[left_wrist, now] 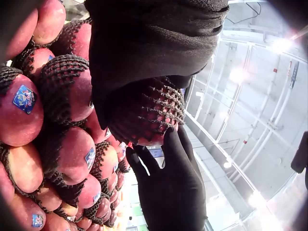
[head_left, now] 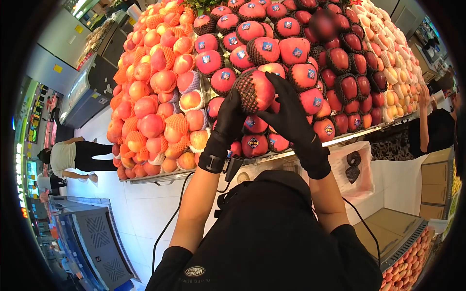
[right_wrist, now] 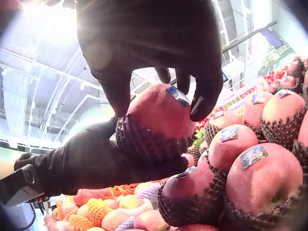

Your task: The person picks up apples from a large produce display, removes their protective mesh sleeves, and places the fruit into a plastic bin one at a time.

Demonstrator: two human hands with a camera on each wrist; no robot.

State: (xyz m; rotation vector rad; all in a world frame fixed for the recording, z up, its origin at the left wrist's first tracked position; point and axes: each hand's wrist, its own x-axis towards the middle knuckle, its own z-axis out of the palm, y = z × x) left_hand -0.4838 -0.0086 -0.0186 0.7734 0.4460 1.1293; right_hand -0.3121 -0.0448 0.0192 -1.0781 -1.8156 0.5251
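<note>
A large red apple (head_left: 259, 90) in a black foam net is held between two black-gloved hands above the apple display. My left hand (head_left: 229, 116) cups its netted side; in the right wrist view the left palm (right_wrist: 96, 156) lies under the net. My right hand (head_left: 291, 116) grips the bare side, thumb and fingers spread around it. A blue sticker (right_wrist: 178, 95) shows on the apple (right_wrist: 163, 115) near the right fingertips. In the left wrist view the left glove (left_wrist: 154, 43) covers much of the apple (left_wrist: 154, 113), with the right hand (left_wrist: 175, 187) touching its lower edge.
Stacked netted apples (head_left: 267, 46) with blue stickers lie just beyond the hands. Orange-netted apples (head_left: 151, 124) fill the left side, pale-netted fruit (head_left: 388, 63) the right. A metal rail (head_left: 349, 138) edges the display. A lined pink box (head_left: 366, 182) stands below it. People stand at both sides.
</note>
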